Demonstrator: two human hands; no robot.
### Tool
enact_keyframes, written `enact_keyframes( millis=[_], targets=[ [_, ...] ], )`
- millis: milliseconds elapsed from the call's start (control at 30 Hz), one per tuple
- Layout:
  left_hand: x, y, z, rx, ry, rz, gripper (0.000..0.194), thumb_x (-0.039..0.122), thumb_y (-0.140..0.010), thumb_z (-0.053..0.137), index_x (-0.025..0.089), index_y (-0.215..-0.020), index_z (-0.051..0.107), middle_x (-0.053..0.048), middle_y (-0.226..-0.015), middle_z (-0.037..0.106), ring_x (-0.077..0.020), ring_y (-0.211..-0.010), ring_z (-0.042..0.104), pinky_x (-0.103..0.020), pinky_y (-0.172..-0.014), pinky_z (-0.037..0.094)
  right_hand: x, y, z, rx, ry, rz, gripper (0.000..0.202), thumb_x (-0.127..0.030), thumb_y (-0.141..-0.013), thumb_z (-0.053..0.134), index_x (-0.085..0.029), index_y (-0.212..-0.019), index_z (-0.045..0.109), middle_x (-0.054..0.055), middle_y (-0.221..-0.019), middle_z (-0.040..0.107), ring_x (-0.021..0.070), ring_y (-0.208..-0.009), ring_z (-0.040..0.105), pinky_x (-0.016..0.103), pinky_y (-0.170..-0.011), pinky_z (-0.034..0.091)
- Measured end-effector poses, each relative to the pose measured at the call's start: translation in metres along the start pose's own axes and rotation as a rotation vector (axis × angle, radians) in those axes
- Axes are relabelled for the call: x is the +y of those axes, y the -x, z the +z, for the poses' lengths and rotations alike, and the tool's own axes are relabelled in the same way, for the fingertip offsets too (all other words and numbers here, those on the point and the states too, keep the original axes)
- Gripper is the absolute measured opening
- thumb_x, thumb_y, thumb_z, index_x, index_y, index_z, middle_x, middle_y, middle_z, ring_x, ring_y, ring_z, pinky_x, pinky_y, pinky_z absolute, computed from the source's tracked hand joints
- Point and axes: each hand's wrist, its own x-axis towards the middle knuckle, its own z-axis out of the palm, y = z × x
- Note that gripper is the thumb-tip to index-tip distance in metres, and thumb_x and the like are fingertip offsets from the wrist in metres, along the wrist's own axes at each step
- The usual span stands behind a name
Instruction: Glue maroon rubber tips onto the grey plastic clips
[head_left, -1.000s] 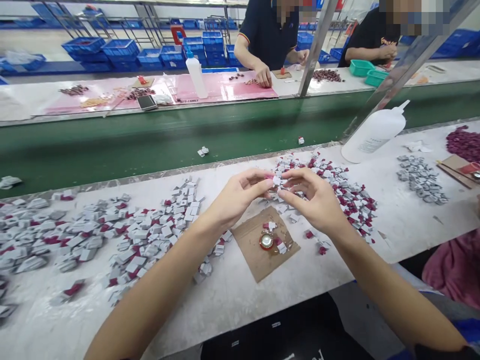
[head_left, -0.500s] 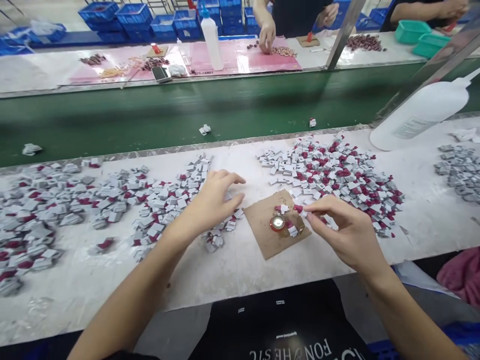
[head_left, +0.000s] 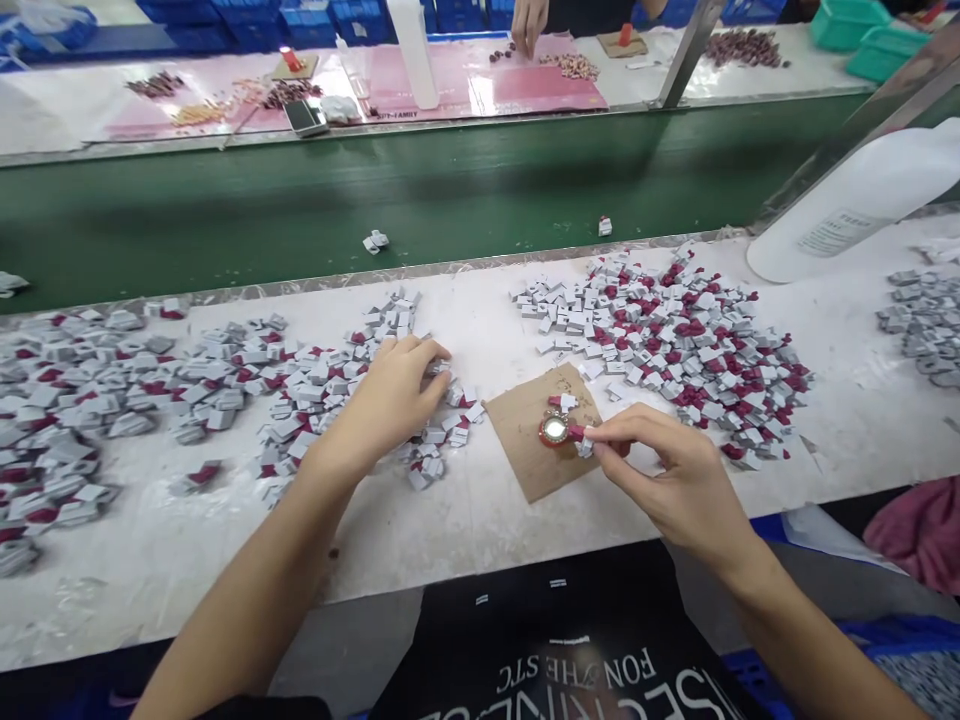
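Two hands, two places. Right hand (head_left: pixel 671 468): thumb and forefinger pinching a small grey-and-maroon blocky piece (head_left: pixel 579 433), its maroon end at the edge of a round, red-rimmed item with a shiny pale face (head_left: pixel 555 429). That item lies on a square of brown cardboard (head_left: pixel 525 440) on the whitish bench (head_left: pixel 420 545). Another grey-and-maroon piece (head_left: pixel 564 402) lies just beyond it. A grey part shows below the pinching fingertips; cannot tell whether it belongs to the held piece or to a separate one.

Left hand (head_left: pixel 394 400): curled loosely over the near-right side of the left heap of grey and maroon pieces (head_left: pixel 307 400); cannot tell whether it has hold of any.

Change: half a second ago the right hand was at the cardboard's right edge, the left clear of the heap. Right has since moved in to the round item, left back to the heap. Judgement: handling is now split, placing on one side, probably picking on the other.

Right heap (head_left: pixel 675 340): beyond the cardboard, untouched.
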Motion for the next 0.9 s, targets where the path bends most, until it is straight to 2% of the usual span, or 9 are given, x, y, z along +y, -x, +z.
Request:
enact_keyframes(
  millis=[167,300,433,533,600,667,767,833,900],
  targets=[
    [0.0,-0.003,-0.002,0.007,0.076,0.02,0.02,0.039,-0.096,0.063,0.024,-0.105,0.075,-0.013,-0.109,0.072,-0.0361,-0.107,0.069,-0.048,-0.098,0.057,0.005,-0.001,0.006,-0.029,0.011,0.033,0.013,-0.03,-0.107,0.074,-0.031,-0.11,0.086,0.008,-0.104,0.085,0.0287,-0.091,0.08,0.042,-0.069,0.066],
    [0.001,-0.004,-0.001,0.019,0.18,0.015,0.017,0.037,-0.095,0.068,0.024,-0.105,0.074,-0.011,-0.111,0.071,-0.0281,-0.088,0.071,-0.043,-0.083,0.059,0.004,-0.005,0.011,-0.051,0.043,0.009,0.015,-0.026,-0.107,0.072,-0.029,-0.111,0.086,0.008,-0.103,0.085,0.0245,-0.082,0.078,0.04,-0.068,0.066],
    [0.008,-0.001,-0.003,-0.026,0.227,0.02,0.019,0.035,-0.095,0.069,0.024,-0.11,0.073,-0.011,-0.115,0.074,-0.026,-0.086,0.074,-0.041,-0.082,0.058,0.002,-0.008,0.013,-0.05,0.053,-0.027,0.018,-0.021,-0.106,0.071,-0.029,-0.112,0.086,0.008,-0.105,0.085,0.0247,-0.088,0.08,0.037,-0.067,0.066],
    [0.011,0.003,-0.01,-0.108,0.248,0.0,0.025,0.037,-0.097,0.067,0.024,-0.119,0.072,-0.01,-0.11,0.078,-0.0264,-0.082,0.075,-0.041,-0.081,0.057,0.003,-0.008,0.013,-0.043,0.053,-0.042,0.019,-0.019,-0.106,0.071,-0.029,-0.113,0.085,0.007,-0.104,0.084,0.0242,-0.086,0.08,0.036,-0.066,0.066],
    [0.009,0.003,-0.018,-0.117,0.252,-0.03,0.03,0.039,-0.098,0.068,0.024,-0.123,0.072,-0.009,-0.108,0.08,-0.027,-0.08,0.073,-0.041,-0.078,0.057,0.004,-0.008,0.014,-0.043,0.044,-0.058,0.02,-0.018,-0.105,0.071,-0.029,-0.114,0.085,0.007,-0.103,0.084,0.0239,-0.085,0.08,0.036,-0.066,0.066],
    [0.002,-0.001,-0.025,-0.006,0.208,-0.061,0.028,0.039,-0.098,0.067,0.024,-0.122,0.073,-0.011,-0.113,0.081,-0.0283,-0.085,0.073,-0.041,-0.082,0.057,0.005,-0.007,0.014,-0.043,0.036,-0.07,0.02,-0.017,-0.105,0.071,-0.029,-0.113,0.085,0.007,-0.103,0.084,0.024,-0.086,0.08,0.036,-0.066,0.066],
    [-0.012,-0.014,-0.031,0.235,0.019,-0.127,0.022,0.034,-0.098,0.063,0.023,-0.114,0.074,-0.015,-0.123,0.078,-0.0361,-0.107,0.071,-0.047,-0.097,0.056,0.006,-0.006,0.015,-0.04,0.04,-0.079,0.019,-0.017,-0.105,0.071,-0.029,-0.112,0.084,0.007,-0.102,0.083,0.0237,-0.084,0.08,0.036,-0.065,0.065],
    [-0.02,-0.024,-0.03,0.258,-0.145,-0.179,0.023,0.036,-0.097,0.065,0.021,-0.11,0.075,-0.019,-0.121,0.076,-0.0439,-0.122,0.065,-0.053,-0.105,0.054,0.005,-0.007,0.015,-0.036,0.047,-0.086,0.019,-0.017,-0.105,0.071,-0.028,-0.112,0.084,0.007,-0.101,0.083,0.0232,-0.083,0.079,0.035,-0.064,0.064],
    [-0.024,-0.032,-0.027,0.21,-0.263,-0.221,0.025,0.039,-0.096,0.066,0.019,-0.108,0.075,-0.021,-0.117,0.075,-0.0478,-0.127,0.06,-0.057,-0.107,0.052,0.004,-0.007,0.015,-0.035,0.056,-0.087,0.019,-0.016,-0.105,0.071,-0.028,-0.112,0.084,0.007,-0.102,0.083,0.0231,-0.084,0.08,0.035,-0.065,0.064]
  ],
)
